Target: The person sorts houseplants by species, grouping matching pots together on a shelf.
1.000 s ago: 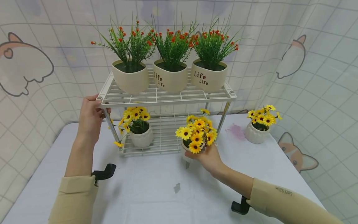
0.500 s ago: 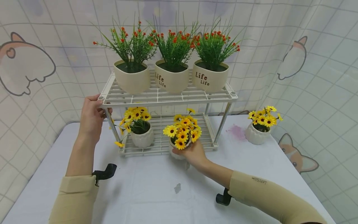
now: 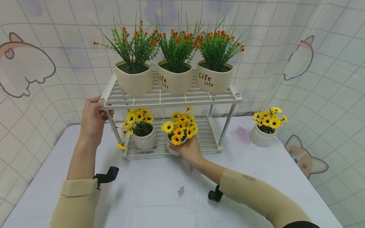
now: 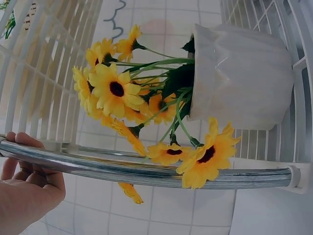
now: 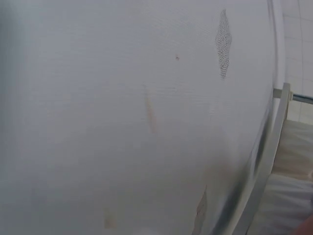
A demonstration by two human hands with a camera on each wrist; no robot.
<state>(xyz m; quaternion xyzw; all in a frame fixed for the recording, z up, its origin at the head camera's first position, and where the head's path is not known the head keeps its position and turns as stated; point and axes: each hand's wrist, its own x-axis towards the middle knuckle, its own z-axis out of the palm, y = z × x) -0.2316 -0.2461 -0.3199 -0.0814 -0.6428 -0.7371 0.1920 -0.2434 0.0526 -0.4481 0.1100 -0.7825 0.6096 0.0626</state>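
My left hand (image 3: 92,122) grips the top left front corner of a white two-tier rack (image 3: 171,104). In the left wrist view, the fingers of that hand (image 4: 29,191) curl behind the metal post (image 4: 146,170) near the upper shelf. My right hand (image 3: 190,151) holds a small white pot of yellow flowers (image 3: 179,128) at the front of the lower shelf (image 3: 208,134), around its middle. Flowers and hand hide much of that pot. To its left on the same shelf stands a similar yellow-flowered pot (image 3: 145,141). Right wrist view: mostly white cloth, with the rack's edge (image 5: 266,166) at right.
Three larger cream pots, left (image 3: 134,79), middle (image 3: 176,79) and right (image 3: 214,80), line the upper shelf with red-flowered plants. Another yellow-flowered pot (image 3: 262,136) stands on the white-covered table (image 3: 148,196) at the right. A tile-patterned curtain (image 3: 74,79) hangs behind.
My right hand has carried the flowerpot leftward from the rack's right front to the middle of the lower shelf. My left hand keeps its grip on the rack's corner.
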